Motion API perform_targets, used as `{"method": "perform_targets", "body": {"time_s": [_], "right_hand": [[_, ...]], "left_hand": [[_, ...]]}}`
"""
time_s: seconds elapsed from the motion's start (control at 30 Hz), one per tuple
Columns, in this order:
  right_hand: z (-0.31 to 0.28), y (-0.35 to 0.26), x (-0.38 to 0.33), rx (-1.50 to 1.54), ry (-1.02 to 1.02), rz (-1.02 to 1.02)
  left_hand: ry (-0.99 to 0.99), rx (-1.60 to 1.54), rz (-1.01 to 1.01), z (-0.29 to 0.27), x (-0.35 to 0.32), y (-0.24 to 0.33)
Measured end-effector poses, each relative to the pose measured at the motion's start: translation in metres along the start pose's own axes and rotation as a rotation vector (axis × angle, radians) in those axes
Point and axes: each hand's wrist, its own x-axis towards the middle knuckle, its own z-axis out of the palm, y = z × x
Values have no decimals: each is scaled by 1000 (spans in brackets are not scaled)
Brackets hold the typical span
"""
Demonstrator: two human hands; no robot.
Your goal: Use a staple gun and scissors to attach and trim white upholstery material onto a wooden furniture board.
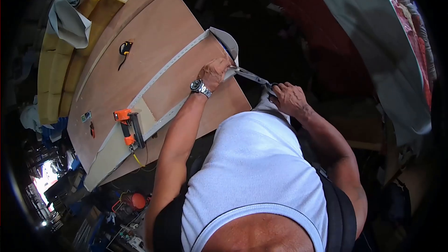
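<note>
A pair of long-bladed scissors (253, 76) is in my right hand (290, 99), its fingers closed around the handles. The blades point left and meet the end of a pale strip of material (229, 73) at the edge of a brown board (186, 32). My left hand (214, 72), with a watch on the wrist, presses down there, its fingers closed on the pale material right beside the blade tips. Just beyond that hand, a flap of grey fabric (227, 40) curls over the board's edge. Two light strips dotted with staples, one of them (170, 64) in full sight, run along the board.
On the board lie an orange-and-black staple gun (126, 122) with a yellow hose, a tape measure (125, 48) and small red-handled pliers (92, 129). Yellow cushioned pieces (52, 74) stand at left. Grey sheeting (373, 32) hangs at right. A red tank (135, 200) sits lower left.
</note>
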Motion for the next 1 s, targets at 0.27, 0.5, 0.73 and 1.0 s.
{"method": "perform_targets", "body": {"time_s": [0.27, 0.5, 0.73, 1.0], "right_hand": [[-8, -1, 24, -61, -53, -1], [-23, 7, 58, -153, -132, -72], [-40, 1, 87, -239, -241, -177], [-37, 6, 97, -147, -269, -247]], "left_hand": [[-16, 126, 122, -8, 6, -1], [-86, 186, 185, -21, 14, 5], [-102, 206, 190, -25, 20, 9], [-132, 207, 129, -24, 20, 11]]}}
